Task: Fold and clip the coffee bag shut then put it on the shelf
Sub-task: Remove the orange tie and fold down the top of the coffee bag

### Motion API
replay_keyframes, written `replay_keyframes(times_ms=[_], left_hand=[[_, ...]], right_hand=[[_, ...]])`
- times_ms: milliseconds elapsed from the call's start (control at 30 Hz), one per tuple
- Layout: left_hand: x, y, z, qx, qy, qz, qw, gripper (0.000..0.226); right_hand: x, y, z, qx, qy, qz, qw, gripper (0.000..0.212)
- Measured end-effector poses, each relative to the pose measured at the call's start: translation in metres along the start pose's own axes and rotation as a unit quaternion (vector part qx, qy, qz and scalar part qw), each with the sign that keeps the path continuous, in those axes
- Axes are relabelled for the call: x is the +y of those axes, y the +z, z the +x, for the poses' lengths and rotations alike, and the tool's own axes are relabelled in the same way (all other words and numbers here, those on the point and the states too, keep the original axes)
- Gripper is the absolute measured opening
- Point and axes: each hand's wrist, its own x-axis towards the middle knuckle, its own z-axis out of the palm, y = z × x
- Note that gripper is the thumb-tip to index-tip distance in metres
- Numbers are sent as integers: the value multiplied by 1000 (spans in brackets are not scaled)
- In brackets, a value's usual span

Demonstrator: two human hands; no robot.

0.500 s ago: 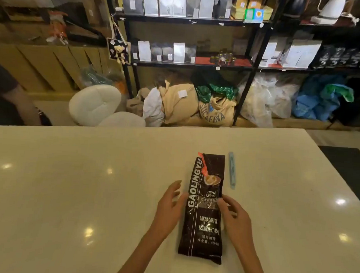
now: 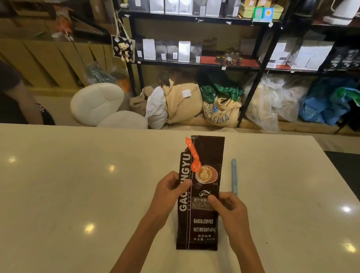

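A dark brown coffee bag [image 2: 200,226] with white lettering and an orange tab stands upright on the cream table [image 2: 69,193], its top unfolded and reaching the table's far edge in view. My left hand [image 2: 170,189] pinches the bag's left edge at mid height. My right hand [image 2: 227,206] grips its right edge, thumb on the front. A light blue clip [image 2: 234,177] lies flat on the table just right of the bag, beyond my right hand. The black shelf [image 2: 198,64] stands behind the table.
The shelf holds rows of white, grey and black bags, boxes and small jars [image 2: 230,57]. Burlap sacks [image 2: 219,113] and plastic bags lie under it. White cushions [image 2: 98,104] sit on the floor. Another person's arm [image 2: 22,100] is at the left edge.
Both hands have closed on the bag's sides and raised it from lying flat on the table to standing upright. The clip has not moved.
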Motion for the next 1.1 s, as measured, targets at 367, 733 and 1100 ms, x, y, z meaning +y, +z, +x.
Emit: replay_keyframes(times_ms=[367, 733, 1100], left_hand=[[31, -20, -26, 2, 116, 40, 992, 20], [19, -21, -17, 49, 118, 27, 991, 19], [1, -14, 5, -18, 152, 43, 987, 44]], right_hand=[[-27, 11, -9, -15, -134, -50, 990, 9], [-15, 7, -1, 14, -159, -77, 984, 10], [-13, 28, 17, 49, -126, 6, 991, 29]])
